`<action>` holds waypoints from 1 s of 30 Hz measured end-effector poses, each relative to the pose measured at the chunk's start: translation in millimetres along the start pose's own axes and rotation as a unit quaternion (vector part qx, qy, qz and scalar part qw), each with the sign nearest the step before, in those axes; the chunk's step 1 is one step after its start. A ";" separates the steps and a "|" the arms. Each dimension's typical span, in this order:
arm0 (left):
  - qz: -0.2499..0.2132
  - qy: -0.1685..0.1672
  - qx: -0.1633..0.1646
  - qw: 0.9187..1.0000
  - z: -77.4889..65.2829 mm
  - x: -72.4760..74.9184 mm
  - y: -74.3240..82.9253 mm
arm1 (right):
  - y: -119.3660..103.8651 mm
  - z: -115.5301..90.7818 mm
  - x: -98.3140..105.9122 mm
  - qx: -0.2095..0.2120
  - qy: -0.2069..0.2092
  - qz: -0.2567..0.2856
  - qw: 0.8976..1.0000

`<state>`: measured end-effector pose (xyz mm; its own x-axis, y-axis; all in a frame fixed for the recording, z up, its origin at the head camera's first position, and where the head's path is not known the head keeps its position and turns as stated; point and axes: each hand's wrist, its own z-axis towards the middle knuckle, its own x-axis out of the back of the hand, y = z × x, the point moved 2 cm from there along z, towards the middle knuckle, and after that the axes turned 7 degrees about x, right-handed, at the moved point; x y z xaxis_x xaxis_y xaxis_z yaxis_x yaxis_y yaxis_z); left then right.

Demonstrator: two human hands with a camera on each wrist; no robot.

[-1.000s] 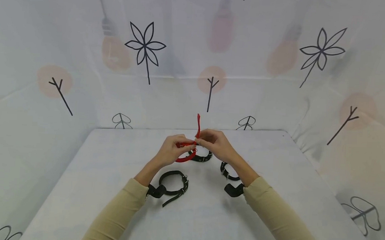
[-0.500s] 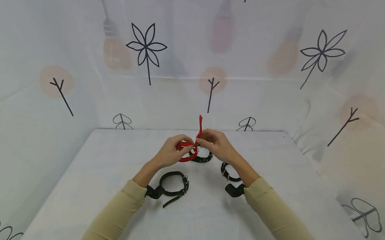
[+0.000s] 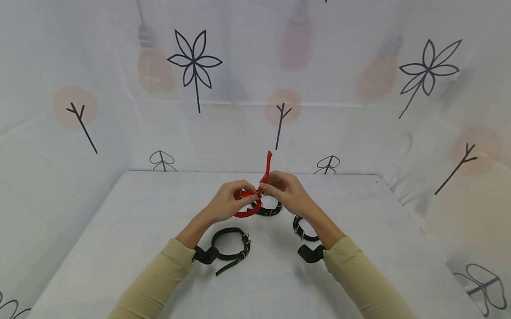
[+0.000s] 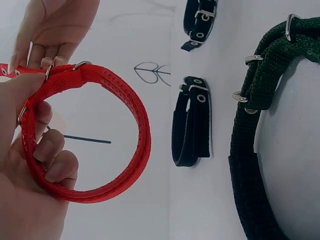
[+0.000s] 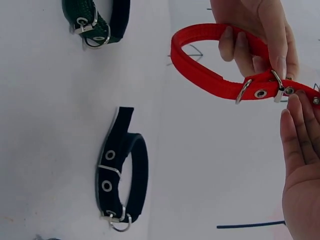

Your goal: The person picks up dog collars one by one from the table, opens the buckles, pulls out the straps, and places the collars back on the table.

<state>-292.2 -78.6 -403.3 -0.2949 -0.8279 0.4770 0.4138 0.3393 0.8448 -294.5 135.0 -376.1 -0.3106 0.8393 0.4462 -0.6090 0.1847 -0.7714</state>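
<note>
Red collar [image 4: 144, 137] raised above the far part of the white counter [image 3: 151, 202], closed in a loop. Left hand [image 3: 229, 202] pinches it near the silver buckle [image 5: 279, 93], other fingers curled by the loop; right hand [image 3: 289, 193] pinches the strap past the buckle, free tip pointing up. On the counter: one black collar [image 3: 271, 211] just beyond the red loop, another black collar [image 3: 308, 237] below the right wrist, dark green collar [image 3: 246, 245] near the left wrist.
</note>
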 end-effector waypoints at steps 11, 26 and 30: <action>-0.027 0.027 0.014 0.999 1.2 -5.3 -5.4 | 2.1 -1.8 4.3 0.003 0.027 0.008 1.000; 0.094 0.016 -0.037 0.995 4.6 -6.9 1.9 | 3.7 2.1 1.4 -0.020 0.029 0.005 0.999; 0.110 -0.005 -0.059 0.992 4.6 -8.3 2.1 | 2.4 4.6 0.9 -0.021 0.028 -0.008 0.999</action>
<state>-292.8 -68.9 -404.4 -0.1947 -0.7348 0.6498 0.5668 0.4564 0.6859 -299.7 133.8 -375.5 -0.2599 0.8632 0.4329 -0.5810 0.2183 -0.7841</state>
